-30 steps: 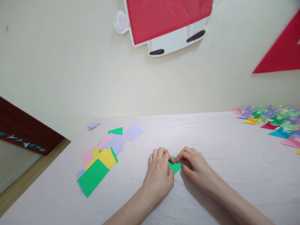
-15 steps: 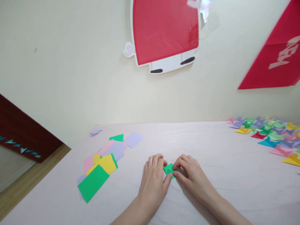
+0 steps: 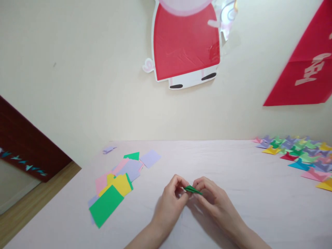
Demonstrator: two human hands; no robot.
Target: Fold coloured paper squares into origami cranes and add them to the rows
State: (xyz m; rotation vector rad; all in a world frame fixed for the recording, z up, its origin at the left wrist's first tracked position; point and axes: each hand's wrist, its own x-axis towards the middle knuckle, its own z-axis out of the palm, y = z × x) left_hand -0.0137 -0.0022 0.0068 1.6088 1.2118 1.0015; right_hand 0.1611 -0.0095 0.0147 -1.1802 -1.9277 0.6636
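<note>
A small piece of folded green paper [image 3: 192, 189] is tilted up between my two hands, its layered edge showing. My left hand [image 3: 173, 199] pinches its left end between thumb and fingers. At its right end, the curled fingers and thumb of my right hand [image 3: 216, 197] grip it. Fingertips hide parts of the paper. Both hands are just above the pale cloth-covered table [image 3: 166, 166].
Loose paper sheets lie at left, with a green sheet [image 3: 106, 206], a yellow sheet [image 3: 122, 185] and a lilac sheet [image 3: 150, 158] among them. Rows of folded paper figures [image 3: 302, 164] stand at right. Behind the table rises a wall [image 3: 103, 69] with a red cutout [image 3: 186, 45].
The green folded paper, flat near the table before, is now lifted and tipped edge-on. My left hand has turned from lying over it to pinching it. The camera view has shifted slightly.
</note>
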